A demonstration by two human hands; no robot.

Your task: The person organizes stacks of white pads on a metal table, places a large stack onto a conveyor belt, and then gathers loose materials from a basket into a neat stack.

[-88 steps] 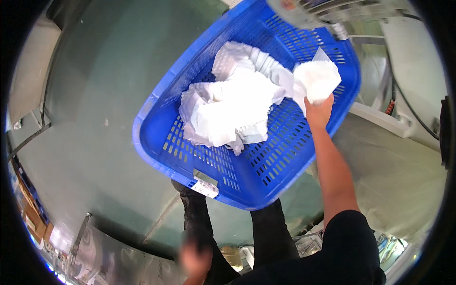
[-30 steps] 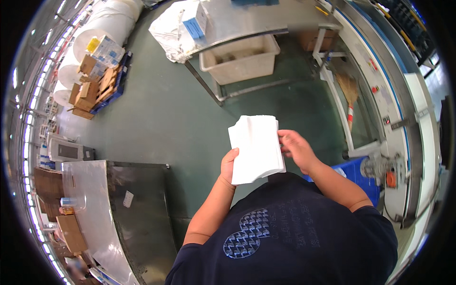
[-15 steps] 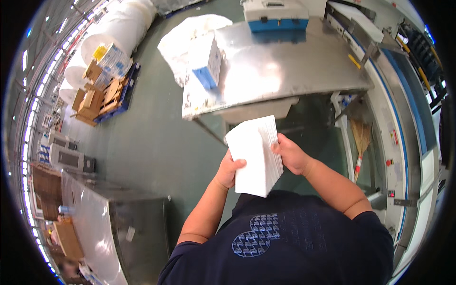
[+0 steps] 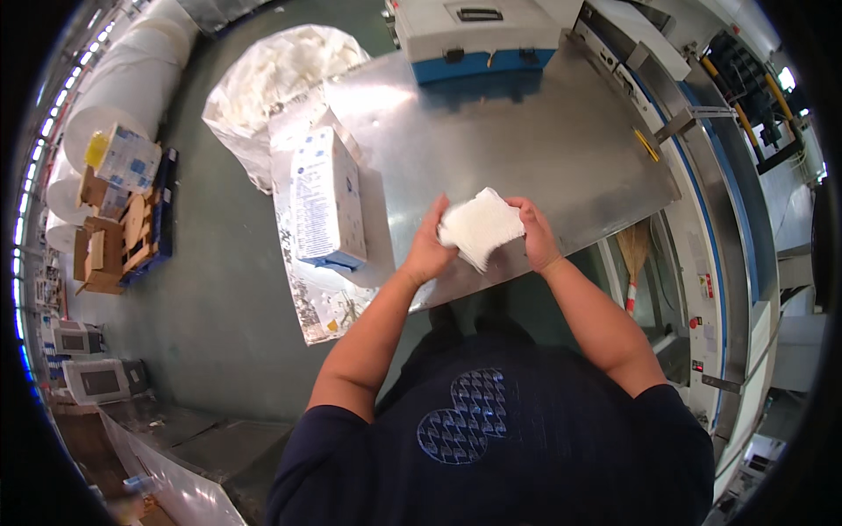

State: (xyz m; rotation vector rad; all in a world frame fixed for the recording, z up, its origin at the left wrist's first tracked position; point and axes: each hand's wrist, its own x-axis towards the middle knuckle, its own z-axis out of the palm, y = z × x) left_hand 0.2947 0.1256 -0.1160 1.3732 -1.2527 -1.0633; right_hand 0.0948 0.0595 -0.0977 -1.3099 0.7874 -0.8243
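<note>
A stack of white folded sheets (image 4: pixel 482 224) is between my two hands, over the front part of the metal table (image 4: pixel 526 131). My left hand (image 4: pixel 428 245) grips its left side, with the thumb up along the edge. On the other side my right hand (image 4: pixel 538 235) holds the right edge, its fingers partly hidden behind the stack. The sheets look tilted, with their layered edges toward me. Left of my hands, a white and blue carton (image 4: pixel 329 202) stands on the table.
A grey and blue toolbox (image 4: pixel 474 39) sits at the table's back. A large white plastic bag (image 4: pixel 285 79) bulges at its left edge. Along the right runs a long machine (image 4: pixel 702 263); a yellow tool (image 4: pixel 646 145) lies near it. Cardboard boxes (image 4: pixel 101 254) sit on a pallet at left.
I have moved closer to the table. The stack, earlier held upright before my body, has gone forward over the tabletop and tipped, still in both hands.
</note>
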